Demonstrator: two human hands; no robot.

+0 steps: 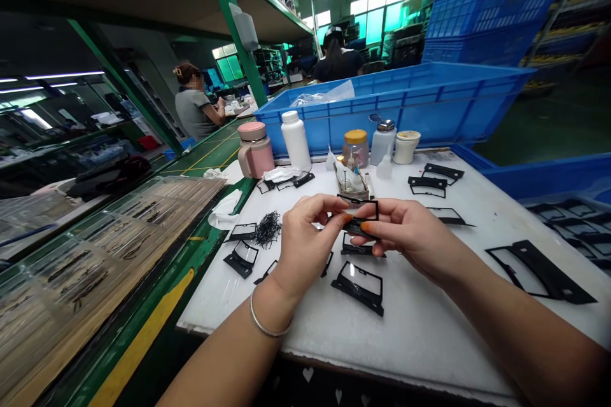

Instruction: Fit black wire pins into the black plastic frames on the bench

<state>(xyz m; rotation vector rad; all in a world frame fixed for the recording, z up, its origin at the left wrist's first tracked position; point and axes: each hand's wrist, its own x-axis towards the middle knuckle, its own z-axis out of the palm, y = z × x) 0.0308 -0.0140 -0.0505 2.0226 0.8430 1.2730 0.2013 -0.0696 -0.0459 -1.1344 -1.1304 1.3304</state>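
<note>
Both hands hold one small black rectangular frame (363, 210) above the white pad (420, 324). My left hand (305, 238) pinches its left side with thumb and fingers. My right hand (410, 232) grips its right and lower edge. Several similar black frames lie on the pad, one (359, 285) just below my hands and one (242, 258) to the left. A tuft of thin black wires (268, 229) lies left of my left hand.
At the pad's far edge stand a pink mug (255, 149), a white bottle (295, 140), a yellow-lidded jar (356, 147), a dispenser bottle (383, 140) and a white cup (405, 146). Blue crates (429, 108) sit behind. Clear trays (95, 254) line the left. Two people work further back.
</note>
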